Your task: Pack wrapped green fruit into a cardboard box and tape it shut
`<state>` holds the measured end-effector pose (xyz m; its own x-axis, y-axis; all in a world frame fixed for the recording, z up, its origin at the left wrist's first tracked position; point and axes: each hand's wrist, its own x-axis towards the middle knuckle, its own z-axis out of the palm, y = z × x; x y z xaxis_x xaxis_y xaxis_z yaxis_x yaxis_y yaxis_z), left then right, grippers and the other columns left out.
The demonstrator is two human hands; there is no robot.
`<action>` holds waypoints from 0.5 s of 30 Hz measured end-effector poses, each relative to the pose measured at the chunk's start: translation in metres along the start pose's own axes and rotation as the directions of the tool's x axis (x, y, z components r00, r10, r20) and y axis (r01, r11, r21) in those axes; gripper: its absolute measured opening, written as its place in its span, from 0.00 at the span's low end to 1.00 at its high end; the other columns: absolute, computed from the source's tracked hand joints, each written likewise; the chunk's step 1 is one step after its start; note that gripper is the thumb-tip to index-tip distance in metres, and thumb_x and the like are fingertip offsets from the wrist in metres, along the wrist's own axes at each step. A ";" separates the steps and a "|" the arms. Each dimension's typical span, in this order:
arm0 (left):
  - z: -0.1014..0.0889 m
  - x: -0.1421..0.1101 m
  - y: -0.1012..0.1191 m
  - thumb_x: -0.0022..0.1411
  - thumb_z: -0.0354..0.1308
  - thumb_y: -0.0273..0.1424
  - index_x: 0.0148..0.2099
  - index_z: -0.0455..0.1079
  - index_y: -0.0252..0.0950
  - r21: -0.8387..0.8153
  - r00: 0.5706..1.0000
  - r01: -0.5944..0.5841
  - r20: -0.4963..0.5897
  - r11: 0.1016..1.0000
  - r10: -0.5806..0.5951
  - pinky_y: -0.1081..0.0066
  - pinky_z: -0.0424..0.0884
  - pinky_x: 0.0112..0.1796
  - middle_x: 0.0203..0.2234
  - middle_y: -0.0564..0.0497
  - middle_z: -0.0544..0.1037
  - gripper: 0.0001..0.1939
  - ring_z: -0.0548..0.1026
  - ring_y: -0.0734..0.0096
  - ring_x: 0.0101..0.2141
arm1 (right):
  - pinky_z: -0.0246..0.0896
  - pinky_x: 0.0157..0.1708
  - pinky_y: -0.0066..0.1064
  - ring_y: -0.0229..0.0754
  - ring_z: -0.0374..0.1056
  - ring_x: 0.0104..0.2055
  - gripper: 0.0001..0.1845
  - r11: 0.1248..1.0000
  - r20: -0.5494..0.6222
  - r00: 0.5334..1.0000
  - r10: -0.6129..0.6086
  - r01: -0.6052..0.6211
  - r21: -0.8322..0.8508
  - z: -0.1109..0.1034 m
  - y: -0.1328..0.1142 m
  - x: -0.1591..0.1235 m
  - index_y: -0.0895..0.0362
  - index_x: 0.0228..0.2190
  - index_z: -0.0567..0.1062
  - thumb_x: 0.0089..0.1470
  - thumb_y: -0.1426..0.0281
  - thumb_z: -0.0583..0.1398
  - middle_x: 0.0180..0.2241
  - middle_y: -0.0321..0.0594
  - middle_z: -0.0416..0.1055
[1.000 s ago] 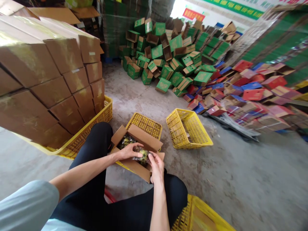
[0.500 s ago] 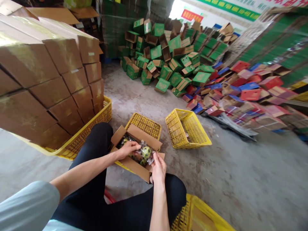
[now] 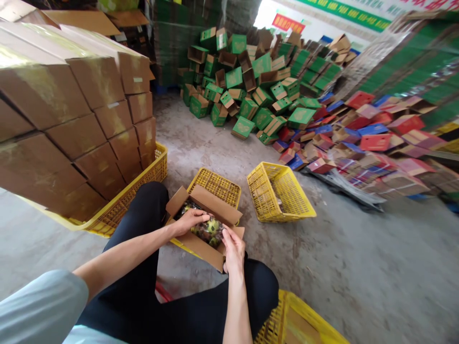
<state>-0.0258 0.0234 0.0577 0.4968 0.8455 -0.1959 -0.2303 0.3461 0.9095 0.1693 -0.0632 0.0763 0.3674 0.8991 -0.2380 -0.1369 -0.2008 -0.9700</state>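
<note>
A small yellow-green toy with dark spots in a clear plastic bag (image 3: 212, 226) is held low in an open cardboard box (image 3: 202, 248). My left hand (image 3: 191, 221) pinches the bag's left end between thumb and fingers. At its right end, my right hand (image 3: 234, 246) has its fingertips closed on the plastic. More bagged pieces, dark and green, lie inside the box; their kind is too small to tell. The box's flaps stand spread outward, and it rests on an upturned yellow crate (image 3: 215, 184) between my knees.
Taped cartons (image 3: 71, 134) are stacked in a large yellow crate (image 3: 118, 203) on the left. Another yellow crate (image 3: 299, 196) stands to the right, and one more (image 3: 274, 325) sits beside my right knee. Green boxes (image 3: 247, 112) and red-and-blue boxes (image 3: 375, 142) lie heaped behind.
The bagged toy has gone down a little into the box. My right hand has shifted slightly left and closer to my left hand.
</note>
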 end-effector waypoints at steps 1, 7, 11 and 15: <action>0.000 0.000 0.000 0.53 0.72 0.52 0.46 0.82 0.31 -0.011 1.000 -0.009 -0.007 1.000 0.009 0.67 0.70 0.43 0.36 0.44 0.83 0.30 0.78 0.64 0.37 | 0.69 0.57 0.47 0.56 0.76 0.54 0.26 1.000 0.000 1.000 -0.010 0.010 -0.010 0.000 0.000 0.001 0.54 0.44 0.86 0.46 0.52 0.73 0.48 0.45 0.82; 0.004 0.001 0.000 0.53 0.72 0.52 0.48 0.83 0.31 -0.029 0.999 -0.049 -0.025 0.998 0.048 0.67 0.69 0.43 0.37 0.43 0.84 0.30 0.78 0.62 0.38 | 0.73 0.53 0.44 0.56 0.76 0.54 0.29 0.999 -0.048 0.998 -0.031 0.030 -0.028 -0.001 -0.001 0.001 0.56 0.46 0.85 0.46 0.51 0.72 0.49 0.46 0.82; 0.004 0.002 -0.003 0.54 0.72 0.51 0.51 0.82 0.30 -0.065 0.999 0.020 -0.027 0.998 -0.022 0.68 0.71 0.41 0.38 0.41 0.83 0.32 0.78 0.63 0.37 | 0.76 0.43 0.38 0.53 0.79 0.46 0.29 0.998 -0.081 0.996 0.046 -0.043 0.041 -0.001 0.002 0.003 0.56 0.43 0.85 0.43 0.52 0.74 0.43 0.46 0.83; 0.004 -0.004 0.000 0.59 0.70 0.48 0.69 0.67 0.43 -0.185 0.994 0.096 0.063 0.978 -0.085 0.62 0.75 0.45 0.58 0.39 0.75 0.39 0.79 0.60 0.45 | 0.74 0.31 0.32 0.46 0.78 0.33 0.24 0.976 -0.083 0.984 0.160 -0.146 0.159 -0.007 0.006 0.008 0.56 0.34 0.84 0.36 0.55 0.77 0.33 0.42 0.83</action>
<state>-0.0244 0.0186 0.0601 0.5667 0.7853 -0.2492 -0.3326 0.4948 0.8028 0.1776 -0.0593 0.0681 0.4155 0.8200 -0.3936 -0.3338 -0.2650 -0.9046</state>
